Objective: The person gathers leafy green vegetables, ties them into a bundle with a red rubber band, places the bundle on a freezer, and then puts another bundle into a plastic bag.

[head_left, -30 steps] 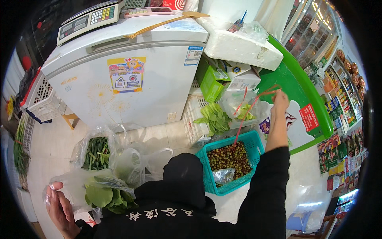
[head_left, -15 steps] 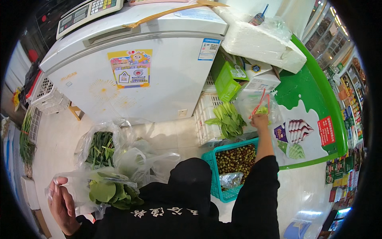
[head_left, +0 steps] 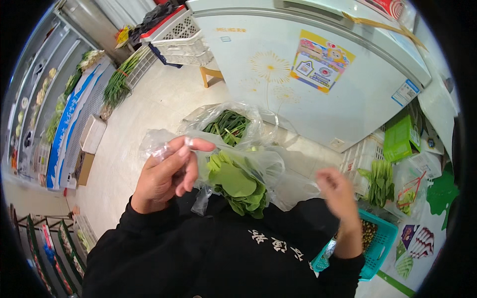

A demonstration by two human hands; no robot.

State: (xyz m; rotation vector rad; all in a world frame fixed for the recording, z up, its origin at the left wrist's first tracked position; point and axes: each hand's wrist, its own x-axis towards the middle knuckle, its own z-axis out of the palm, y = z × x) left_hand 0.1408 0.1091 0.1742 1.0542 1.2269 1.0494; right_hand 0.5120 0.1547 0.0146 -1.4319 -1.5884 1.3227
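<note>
My left hand pinches the rim of a clear plastic bag, its fingers curled over the film. Broad green leafy vegetables bulge from that bag in front of my body. My right hand is in the air to the right of the bag, smeared by motion, so its fingers cannot be read. Behind the leafy greens sits another clear bag with long dark green vegetables inside.
A white chest freezer stands ahead. At right are a teal basket of small round fruit, bok choy on a white crate, and a bag with red handles. Shelves of vegetables line the left.
My right hand has left the red-handled bag and moved left toward the leafy greens. The left hand still grips its bag. My view has turned left.
</note>
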